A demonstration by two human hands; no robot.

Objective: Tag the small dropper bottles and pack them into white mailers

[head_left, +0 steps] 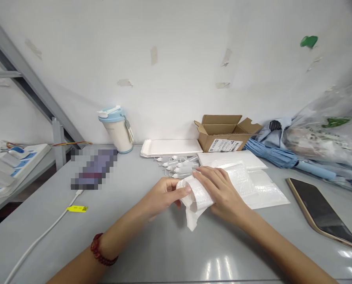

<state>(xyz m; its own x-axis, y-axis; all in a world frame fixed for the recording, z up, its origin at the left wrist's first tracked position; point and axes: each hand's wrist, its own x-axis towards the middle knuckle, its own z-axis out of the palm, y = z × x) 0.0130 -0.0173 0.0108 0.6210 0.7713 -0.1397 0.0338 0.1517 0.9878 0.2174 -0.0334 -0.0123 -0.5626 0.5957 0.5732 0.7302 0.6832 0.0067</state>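
Note:
A white bubble mailer (195, 195) is curled between my hands above the grey table, its loose flap hanging toward me. My left hand (165, 195) pinches the mailer's left edge with the thumb on top. From the right, my right hand (221, 189) wraps over its upper side with bent fingers. Whether anything lies inside the mailer is hidden. Just behind my hands lie several small clear plastic bottles with white tips (178, 165). More flat white bubble mailers (264, 191) are stacked to the right, partly behind my right hand.
Along the wall stand a cream tumbler with a blue lid (116, 130), a white padded packet (172, 147) and an open cardboard box (223, 134). A folded blue umbrella (273, 154) and phone (322, 211) lie right. A white cable (42, 236) crosses the left side.

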